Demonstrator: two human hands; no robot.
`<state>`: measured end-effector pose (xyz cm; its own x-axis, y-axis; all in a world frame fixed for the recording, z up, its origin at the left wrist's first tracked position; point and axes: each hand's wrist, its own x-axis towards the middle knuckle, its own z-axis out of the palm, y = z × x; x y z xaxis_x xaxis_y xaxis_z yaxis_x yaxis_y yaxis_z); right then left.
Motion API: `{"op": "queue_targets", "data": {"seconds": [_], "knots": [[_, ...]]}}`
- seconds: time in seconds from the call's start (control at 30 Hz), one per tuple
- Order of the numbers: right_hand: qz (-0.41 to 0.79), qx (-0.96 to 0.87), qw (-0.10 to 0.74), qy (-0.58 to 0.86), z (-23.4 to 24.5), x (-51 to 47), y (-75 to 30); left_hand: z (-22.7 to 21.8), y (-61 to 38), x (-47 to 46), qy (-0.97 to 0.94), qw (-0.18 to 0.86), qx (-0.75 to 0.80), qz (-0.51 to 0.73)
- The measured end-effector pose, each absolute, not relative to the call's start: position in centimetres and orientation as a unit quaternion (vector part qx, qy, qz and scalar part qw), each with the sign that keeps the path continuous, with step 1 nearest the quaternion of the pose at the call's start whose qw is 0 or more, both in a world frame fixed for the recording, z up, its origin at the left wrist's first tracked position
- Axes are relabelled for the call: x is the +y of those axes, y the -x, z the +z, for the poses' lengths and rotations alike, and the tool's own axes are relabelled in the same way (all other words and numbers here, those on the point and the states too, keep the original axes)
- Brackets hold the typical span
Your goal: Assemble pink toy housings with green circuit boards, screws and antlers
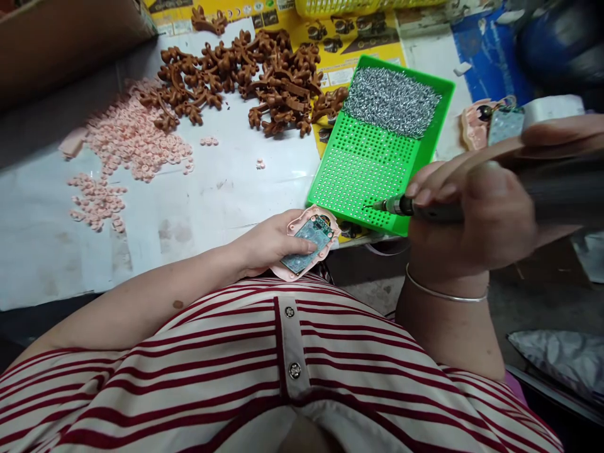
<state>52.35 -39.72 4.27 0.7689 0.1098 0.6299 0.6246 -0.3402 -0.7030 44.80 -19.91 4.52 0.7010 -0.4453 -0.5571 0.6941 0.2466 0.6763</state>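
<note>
Screwdriver (425, 209) body blurred, runs off right edge, grip mostly buried in right hand (476, 220). Bit tip too fine to tell if touching tray (443, 119). Tray's near corner behind right hand. Left hand (268, 242) covers casing's (311, 242) left side. Screws (391, 100) too small to tell apart. Basket (358, 6), box (66, 38) cut by top edge.

the tray (365, 170) sits right of the plastic parts (245, 75), screws (391, 100) in its far end. small rings (127, 138) lie left on the table (212, 195). the board piece (311, 238) is at the near edge, the screwdriver (401, 206) right of it.
</note>
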Motion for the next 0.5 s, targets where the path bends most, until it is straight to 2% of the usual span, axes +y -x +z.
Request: {"op": "queue_targets", "data": {"seconds": [0.1, 0.2, 0.33, 0.5], "knots": [[-0.296, -0.269, 0.561, 0.725, 6.9, -38.4, -51.0, 4.6, -44.8, -20.0, -0.493, 0.779, 0.129, -0.366], [-0.242, -0.323, 0.643, 0.651, 8.5, -37.0, -49.9, 4.7, -44.8, -20.0, -0.497, 0.777, 0.138, -0.362], [-0.189, -0.334, 0.727, 0.569, 8.2, -35.6, -49.7, 4.7, -44.6, -20.2, -0.5, 0.78, 0.141, -0.349], [-0.184, -0.29, 0.764, 0.547, 7.1, -34.6, -49.8, 4.5, -44.5, -20.2, -0.502, 0.782, 0.133, -0.344]]}}
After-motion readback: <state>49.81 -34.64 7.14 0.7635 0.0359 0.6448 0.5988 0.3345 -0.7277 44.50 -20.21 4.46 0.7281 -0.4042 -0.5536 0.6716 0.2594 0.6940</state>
